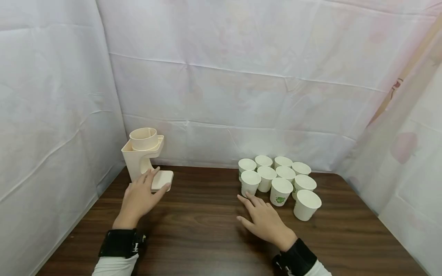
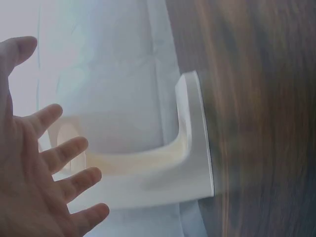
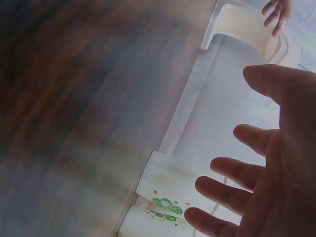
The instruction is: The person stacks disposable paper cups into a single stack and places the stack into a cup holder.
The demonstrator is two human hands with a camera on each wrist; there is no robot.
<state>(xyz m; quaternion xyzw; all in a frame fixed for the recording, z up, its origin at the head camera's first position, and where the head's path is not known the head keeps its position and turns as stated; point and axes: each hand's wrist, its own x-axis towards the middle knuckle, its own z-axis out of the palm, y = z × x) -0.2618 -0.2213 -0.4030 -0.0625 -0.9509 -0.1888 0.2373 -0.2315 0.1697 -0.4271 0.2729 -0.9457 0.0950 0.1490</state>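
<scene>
A cream-coloured stand (image 1: 130, 163), shaped like a small coffee machine, has a round cylinder (image 1: 144, 140) on top and a flat foot (image 1: 163, 179) in front. My left hand (image 1: 138, 197) hovers just before it, fingers spread and nothing held; the left wrist view shows the stand's curved side (image 2: 148, 182) beyond the fingertips. Farther right, several white paper cups stand upright in a cluster. My right hand (image 1: 264, 221) reaches toward the front-left cup (image 1: 250, 182), its fingertips close to the cup's lower part. Green printing marks a cup (image 3: 168, 185) in the right wrist view.
Both hands are over a dark wood-grain table (image 1: 200, 230). White cloth (image 1: 221, 96) hangs behind the table and along both sides. One cup (image 1: 306, 205) sits at the cluster's front right. The stand is near the table's back left corner.
</scene>
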